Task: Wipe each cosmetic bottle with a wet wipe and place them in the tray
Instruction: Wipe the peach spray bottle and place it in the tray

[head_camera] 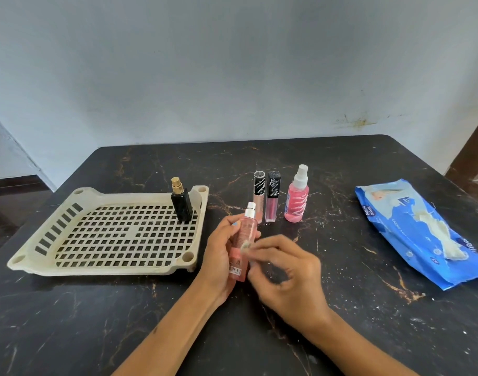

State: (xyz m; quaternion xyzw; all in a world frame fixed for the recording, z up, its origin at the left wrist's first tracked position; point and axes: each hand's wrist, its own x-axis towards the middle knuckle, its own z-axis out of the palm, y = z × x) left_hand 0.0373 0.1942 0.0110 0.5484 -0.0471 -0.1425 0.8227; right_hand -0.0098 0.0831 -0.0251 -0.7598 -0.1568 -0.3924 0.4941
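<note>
Left hand [221,251]: clasped round the peach spray bottle [242,245], which is held tilted above the desk [341,308].
Right hand [284,270]: a small wet wipe [245,246] is pinched against the bottle's side.
Tray [107,267]: set at desk left; a black perfume bottle [181,204] is stood upright in its far right corner.
Unplaced items: two lip gloss tubes [265,198] and a pink spray bottle [297,198] are stood beside the tray.
Wipes pack [411,229]: laid at desk right.
</note>
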